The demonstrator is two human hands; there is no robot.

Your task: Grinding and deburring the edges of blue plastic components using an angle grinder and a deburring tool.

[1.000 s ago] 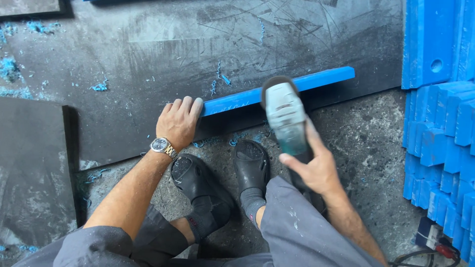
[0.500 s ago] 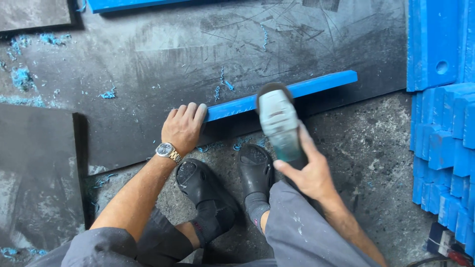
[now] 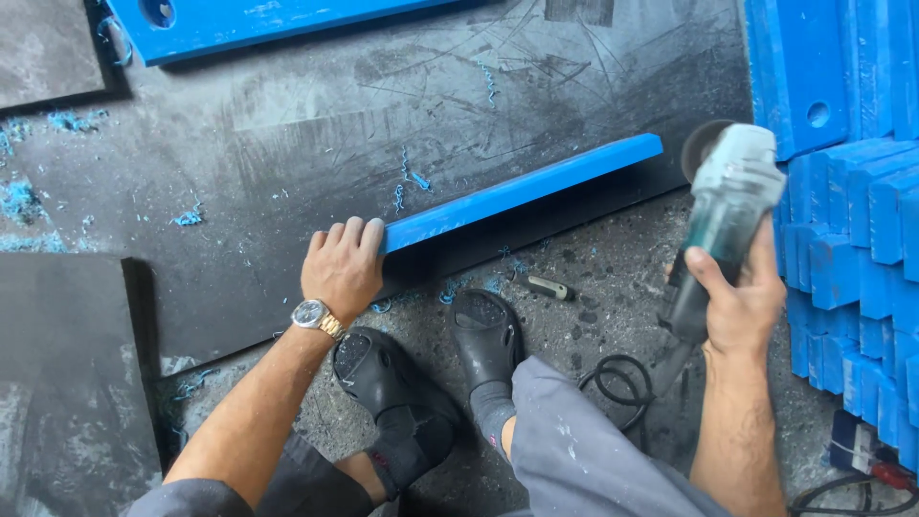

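My left hand [image 3: 342, 268], with a wristwatch on the wrist, presses flat on the near left end of a long blue plastic strip [image 3: 522, 190] that lies along the front edge of a dark scratched board [image 3: 383, 105]. My right hand [image 3: 735, 304] grips the body of a grey-green angle grinder [image 3: 729, 206], held up off the strip beyond its right end, disc end pointing away. The grinder's black cable [image 3: 620, 381] loops on the floor by my knee. My feet in black clogs [image 3: 421, 373] rest just below the board.
Stacks of blue plastic blocks [image 3: 862, 239] and a blue plate with a hole [image 3: 814, 67] stand at the right. A long blue panel [image 3: 258, 24] lies at the top. Another dark board [image 3: 67, 383] sits at lower left. Blue shavings litter the boards and concrete floor.
My right hand has lifted the grinder off the middle of the blue strip and carried it right, past the strip's end. My left hand stays on the strip's left end.
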